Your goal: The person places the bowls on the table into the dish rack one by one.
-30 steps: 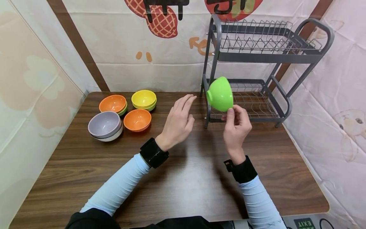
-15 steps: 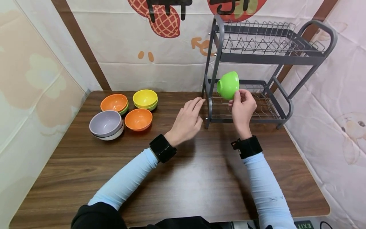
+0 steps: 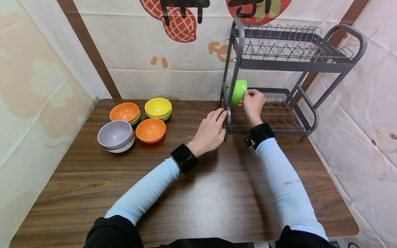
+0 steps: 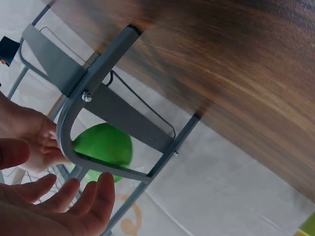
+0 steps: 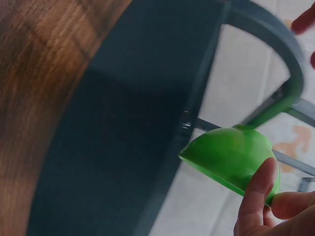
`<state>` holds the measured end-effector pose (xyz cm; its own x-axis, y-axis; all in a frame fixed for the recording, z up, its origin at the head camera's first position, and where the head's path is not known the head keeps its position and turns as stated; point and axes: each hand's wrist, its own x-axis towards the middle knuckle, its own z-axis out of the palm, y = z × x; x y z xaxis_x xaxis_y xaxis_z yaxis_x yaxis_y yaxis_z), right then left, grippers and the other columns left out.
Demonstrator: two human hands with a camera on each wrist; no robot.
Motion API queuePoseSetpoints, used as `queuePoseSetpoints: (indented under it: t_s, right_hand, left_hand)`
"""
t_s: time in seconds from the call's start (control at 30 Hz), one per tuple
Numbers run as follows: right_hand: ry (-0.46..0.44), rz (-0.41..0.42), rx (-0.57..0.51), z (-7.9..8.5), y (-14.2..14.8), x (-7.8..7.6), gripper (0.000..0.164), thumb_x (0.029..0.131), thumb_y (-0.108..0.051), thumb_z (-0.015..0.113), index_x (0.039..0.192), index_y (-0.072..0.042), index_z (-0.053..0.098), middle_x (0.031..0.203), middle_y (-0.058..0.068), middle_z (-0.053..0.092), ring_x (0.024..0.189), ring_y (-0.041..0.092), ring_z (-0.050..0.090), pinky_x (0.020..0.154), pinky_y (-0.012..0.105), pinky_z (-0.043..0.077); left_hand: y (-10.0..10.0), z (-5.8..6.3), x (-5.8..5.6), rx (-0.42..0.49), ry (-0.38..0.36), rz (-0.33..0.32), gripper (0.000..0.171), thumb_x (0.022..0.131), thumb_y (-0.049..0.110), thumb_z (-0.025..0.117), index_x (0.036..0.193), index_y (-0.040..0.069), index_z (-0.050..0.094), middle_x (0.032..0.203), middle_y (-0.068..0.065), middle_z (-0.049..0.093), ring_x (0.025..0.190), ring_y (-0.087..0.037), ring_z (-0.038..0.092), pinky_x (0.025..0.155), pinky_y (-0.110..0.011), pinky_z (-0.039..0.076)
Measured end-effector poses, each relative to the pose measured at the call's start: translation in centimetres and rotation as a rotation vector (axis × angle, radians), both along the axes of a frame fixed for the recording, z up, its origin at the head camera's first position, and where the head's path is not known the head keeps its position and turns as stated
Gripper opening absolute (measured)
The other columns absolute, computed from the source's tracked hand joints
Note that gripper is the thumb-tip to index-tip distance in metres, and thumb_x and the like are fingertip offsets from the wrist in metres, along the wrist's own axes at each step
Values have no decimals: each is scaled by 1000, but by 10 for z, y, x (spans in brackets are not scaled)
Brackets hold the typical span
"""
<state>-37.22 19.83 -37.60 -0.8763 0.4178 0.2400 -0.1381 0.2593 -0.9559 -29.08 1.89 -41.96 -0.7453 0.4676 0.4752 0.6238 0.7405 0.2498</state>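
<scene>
A bright green bowl point(image 3: 239, 92) is tipped on its side above the lower tier of a grey two-tier dish rack point(image 3: 297, 65), at the left end. My right hand point(image 3: 253, 104) pinches its rim between thumb and fingers, as the right wrist view also shows on the bowl point(image 5: 231, 155). At the rack's left front upright, my left hand point(image 3: 211, 131) has its fingertips right at the frame. In the left wrist view those fingers point(image 4: 101, 201) are loosely bent and hold nothing, and the bowl point(image 4: 104, 147) shows behind the rack's side frame.
On the table's left stand a grey bowl point(image 3: 114, 133) stacked on a white one point(image 3: 124, 147), an orange bowl point(image 3: 124, 111) on a green one, a yellow bowl point(image 3: 158, 107) on a green one, and a single orange bowl point(image 3: 151, 130). Printed cloth hangs behind.
My right hand has carried the green bowl forward into the rack, over its lower tier, lately shifting left. My left hand has moved right to the rack's left upright.
</scene>
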Motion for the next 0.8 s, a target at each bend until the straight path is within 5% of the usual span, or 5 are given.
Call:
queuePoseSetpoints:
  t_s: [0.27, 0.53, 0.8]
  right_hand:
    - [-114, -20, -76, -10, 1, -23, 22, 93, -10, 52, 103, 2, 67, 88, 18, 64, 56, 16, 65, 54, 28, 54]
    - [-133, 30, -28, -12, -3, -25, 24, 94, -12, 52, 107, 3, 65, 92, 23, 64, 75, 33, 68, 57, 30, 55]
    - [-127, 55, -12, -14, -5, -30, 23, 95, -11, 51, 106, 4, 63, 90, 22, 64, 73, 34, 68, 63, 38, 55]
  left_hand:
    - [4, -5, -1, -31, -42, -8, 58, 90, 17, 44, 147, 12, 33, 149, -6, 29, 133, -23, 30, 88, -41, 41]
    - [6, -6, -3, -31, -16, -9, 54, 90, 17, 41, 144, 12, 38, 147, -7, 31, 130, -25, 33, 84, -41, 43]
    - [6, -5, -3, -45, -28, -10, 54, 91, 17, 42, 144, 11, 39, 147, -8, 31, 130, -25, 33, 86, -41, 42]
